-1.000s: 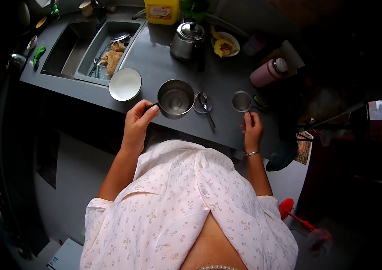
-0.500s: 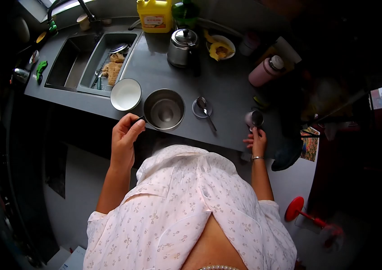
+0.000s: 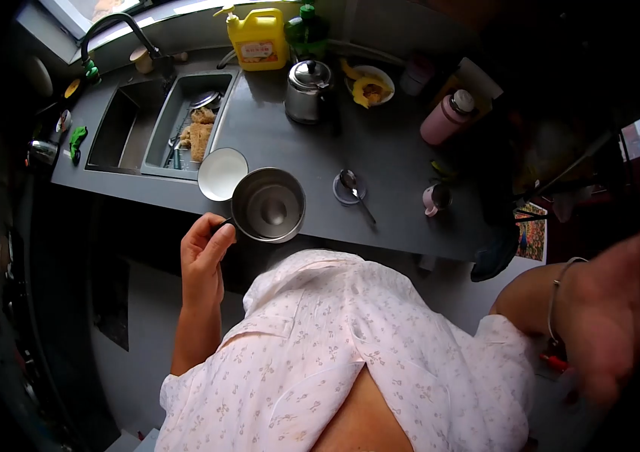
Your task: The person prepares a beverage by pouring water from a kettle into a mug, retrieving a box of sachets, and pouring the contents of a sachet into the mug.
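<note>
My left hand (image 3: pixel 205 250) is closed around the dark handle of a steel saucepan (image 3: pixel 265 207), whose inside looks bare. The pan overlaps the counter's front edge in the view and partly covers the rim of a white bowl (image 3: pixel 222 175). Far to the right, my right hand (image 3: pixel 606 324) is raised close to the camera, blurred, with its fingers lost in the dark; a bracelet circles the wrist. A small pink cup (image 3: pixel 431 200) stands on the counter, apart from that hand. Between pan and cup, a metal spoon (image 3: pixel 356 194) rests on a small round lid or dish (image 3: pixel 342 191).
A double sink (image 3: pixel 150 173) with sponges and a rack lies at the left. Along the back stand a yellow jug (image 3: pixel 258 41), a steel kettle (image 3: pixel 308 98), a bowl with cut yellow squash (image 3: pixel 369 89) and a pink bottle (image 3: pixel 444 120).
My right hand has left the pink cup and swung out to the right, up near the camera. The saucepan has come slightly nearer to me and now overlaps the white bowl.
</note>
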Available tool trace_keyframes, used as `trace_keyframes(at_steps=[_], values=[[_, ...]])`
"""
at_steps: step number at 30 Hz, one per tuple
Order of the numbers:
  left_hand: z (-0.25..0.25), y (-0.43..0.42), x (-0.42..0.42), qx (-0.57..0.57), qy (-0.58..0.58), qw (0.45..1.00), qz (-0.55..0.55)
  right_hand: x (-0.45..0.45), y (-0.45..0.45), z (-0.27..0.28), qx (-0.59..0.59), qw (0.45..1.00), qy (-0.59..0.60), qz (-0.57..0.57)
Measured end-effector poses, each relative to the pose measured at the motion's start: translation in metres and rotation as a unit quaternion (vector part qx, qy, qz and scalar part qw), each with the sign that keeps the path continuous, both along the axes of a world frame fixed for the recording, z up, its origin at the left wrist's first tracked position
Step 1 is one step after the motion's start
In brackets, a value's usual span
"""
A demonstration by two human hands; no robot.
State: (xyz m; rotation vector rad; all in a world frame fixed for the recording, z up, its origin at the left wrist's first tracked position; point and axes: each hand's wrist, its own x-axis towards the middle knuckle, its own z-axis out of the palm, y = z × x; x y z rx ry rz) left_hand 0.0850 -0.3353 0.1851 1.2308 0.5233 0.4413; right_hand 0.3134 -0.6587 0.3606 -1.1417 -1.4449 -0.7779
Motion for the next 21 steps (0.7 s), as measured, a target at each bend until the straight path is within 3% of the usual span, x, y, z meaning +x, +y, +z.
trace_keyframes(at_steps=[14, 21], values=[[0.048, 0.046, -0.057, 0.036, -0.002, 0.996, 0.079, -0.034, 0.063, 0.059, 0.08, 0.99, -0.094, 0.07], [0.081, 0.07, -0.082, 0.031, 0.002, 0.995, 0.092, -0.045, 0.1, 0.059, 0.144, 0.982, -0.101, 0.065]])
